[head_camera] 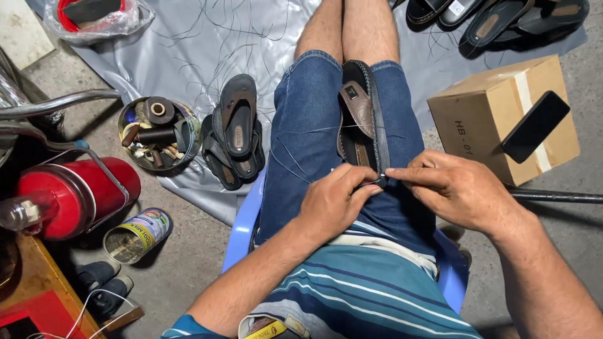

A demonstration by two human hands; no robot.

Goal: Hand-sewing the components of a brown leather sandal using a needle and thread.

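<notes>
two hands at work: left hand [336, 199], right hand [457, 188]. one sandal [361, 119] clamped between the knees. stack of sandals [233, 135] on the sheet, about three. four more sandals [496, 16] at top right. one cardboard box [496, 119], one phone [535, 126], two tins [157, 132].

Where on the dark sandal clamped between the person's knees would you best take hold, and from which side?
Grip the sandal by its brown strap, coming from above. It stands on edge between the thighs, so the sole's faces are largely covered, while the strap bows out and leaves room for fingers. Both the left hand and right hand crowd the near end.
</notes>
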